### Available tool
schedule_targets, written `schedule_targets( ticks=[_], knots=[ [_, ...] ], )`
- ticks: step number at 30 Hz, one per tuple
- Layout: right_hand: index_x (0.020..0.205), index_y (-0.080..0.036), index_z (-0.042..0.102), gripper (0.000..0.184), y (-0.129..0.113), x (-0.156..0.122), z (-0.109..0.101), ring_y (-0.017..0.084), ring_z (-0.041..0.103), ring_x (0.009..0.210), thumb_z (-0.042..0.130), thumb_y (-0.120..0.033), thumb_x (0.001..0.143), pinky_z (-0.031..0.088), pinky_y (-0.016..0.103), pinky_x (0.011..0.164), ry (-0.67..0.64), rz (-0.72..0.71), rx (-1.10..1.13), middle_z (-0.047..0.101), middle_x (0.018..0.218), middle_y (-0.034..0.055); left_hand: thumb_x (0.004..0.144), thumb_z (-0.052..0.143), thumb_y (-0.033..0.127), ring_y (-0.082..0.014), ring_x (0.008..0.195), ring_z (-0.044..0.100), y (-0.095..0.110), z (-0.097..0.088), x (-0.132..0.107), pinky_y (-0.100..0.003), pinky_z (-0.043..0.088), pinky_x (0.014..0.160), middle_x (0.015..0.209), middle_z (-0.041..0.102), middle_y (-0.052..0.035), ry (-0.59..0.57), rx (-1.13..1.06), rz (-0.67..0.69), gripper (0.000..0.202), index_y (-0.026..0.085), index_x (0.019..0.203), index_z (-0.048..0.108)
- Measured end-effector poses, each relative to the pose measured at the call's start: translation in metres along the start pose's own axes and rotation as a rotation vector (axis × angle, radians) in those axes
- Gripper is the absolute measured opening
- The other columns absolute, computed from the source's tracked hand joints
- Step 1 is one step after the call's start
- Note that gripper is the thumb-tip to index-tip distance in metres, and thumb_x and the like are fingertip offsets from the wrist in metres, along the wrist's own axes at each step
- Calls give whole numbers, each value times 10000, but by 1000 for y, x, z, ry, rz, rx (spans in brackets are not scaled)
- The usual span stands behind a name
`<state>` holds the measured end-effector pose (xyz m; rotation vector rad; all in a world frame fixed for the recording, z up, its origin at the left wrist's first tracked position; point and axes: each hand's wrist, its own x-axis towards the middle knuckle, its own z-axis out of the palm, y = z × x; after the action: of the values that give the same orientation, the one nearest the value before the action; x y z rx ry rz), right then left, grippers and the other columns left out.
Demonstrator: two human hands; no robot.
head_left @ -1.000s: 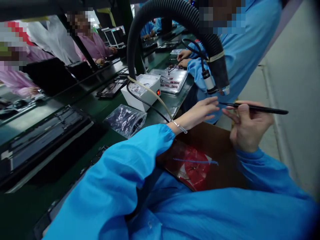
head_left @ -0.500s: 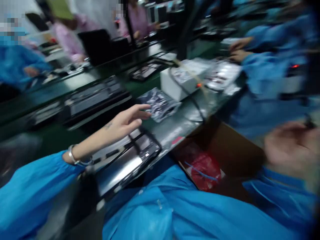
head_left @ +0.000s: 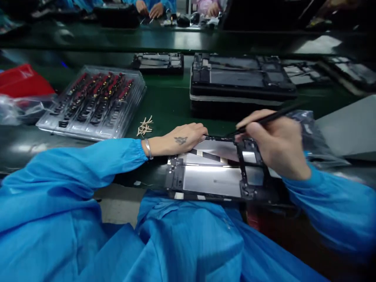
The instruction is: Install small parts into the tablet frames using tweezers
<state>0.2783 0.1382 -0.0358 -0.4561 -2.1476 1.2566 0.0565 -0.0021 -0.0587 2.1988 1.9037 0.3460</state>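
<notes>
Directly before me lies an opened tablet housing (head_left: 213, 180), with a black frame and shiny silver plates. My left hand (head_left: 188, 139) rests at its far left edge, the fingers curled over the rim and gripping it. Above the far right part is my right hand (head_left: 279, 141), closed around slim black tweezers (head_left: 264, 118). Their tip points down to the left, at the housing's far edge; whether it touches cannot be made out. Several small beige strips (head_left: 145, 126) lie on the green bench beyond my left wrist.
Clear plastic trays (head_left: 96, 105) with rows of small red-and-black parts stand at left, beside a red packet (head_left: 23, 82). Stacked tablet housings (head_left: 241, 78) stand beyond my hands. At right are a plastic bag (head_left: 320, 137) and a white box (head_left: 349, 125). Co-workers' hands (head_left: 149, 9) show across the bench.
The view has swung left to face the bench. My left hand has gone from hovering with spread fingers to gripping the housing's edge. My right hand has come in over the housing with the tweezers.
</notes>
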Motion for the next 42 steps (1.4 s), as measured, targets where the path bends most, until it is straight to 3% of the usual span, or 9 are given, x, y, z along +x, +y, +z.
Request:
schedule_targets(
  ticks=[2,5,17,25,38,42],
  knots=[
    [916,-234,735,186,4,21,19,156,700,695,719,-420,930,579,289,661,-83,5,34,685,801,5,1086,344,271,-230,1016,599,-4,-3,-7,-353,494,909,1133,627,-110,-14,-24,43,298,132,1188,587],
    [909,-244,739,189,15,30,31,191,726,785,717,-431,928,615,331,727,-108,33,-5,707,884,17,1094,339,271,-225,1008,590,-9,-6,-14,-352,489,908,1118,620,-98,-1,-40,61,298,137,1196,585],
    [919,-251,748,193,2,22,23,196,731,814,715,-442,928,647,335,744,-113,93,-134,712,912,23,1092,335,227,-222,942,575,1,0,-12,-341,473,821,1067,612,-84,11,26,64,306,134,1206,603],
    [933,-240,746,200,3,21,19,179,723,791,700,-434,940,590,291,663,-163,87,-221,715,902,19,1092,328,257,-242,1016,587,2,1,-7,-350,490,799,1136,630,-97,-5,47,28,332,138,1223,609],
    [912,-267,745,222,3,21,20,196,735,814,741,-489,898,656,336,761,-126,151,-79,695,901,15,1092,312,254,-249,1005,587,1,3,-8,-341,479,780,1118,635,-101,1,58,27,343,134,1217,608],
    [924,-270,752,202,5,20,19,201,727,811,725,-470,915,648,335,720,-152,129,-128,707,921,22,1084,321,242,-243,981,587,0,4,-9,-344,479,770,1099,634,-104,26,45,48,331,135,1198,614]
  ],
)
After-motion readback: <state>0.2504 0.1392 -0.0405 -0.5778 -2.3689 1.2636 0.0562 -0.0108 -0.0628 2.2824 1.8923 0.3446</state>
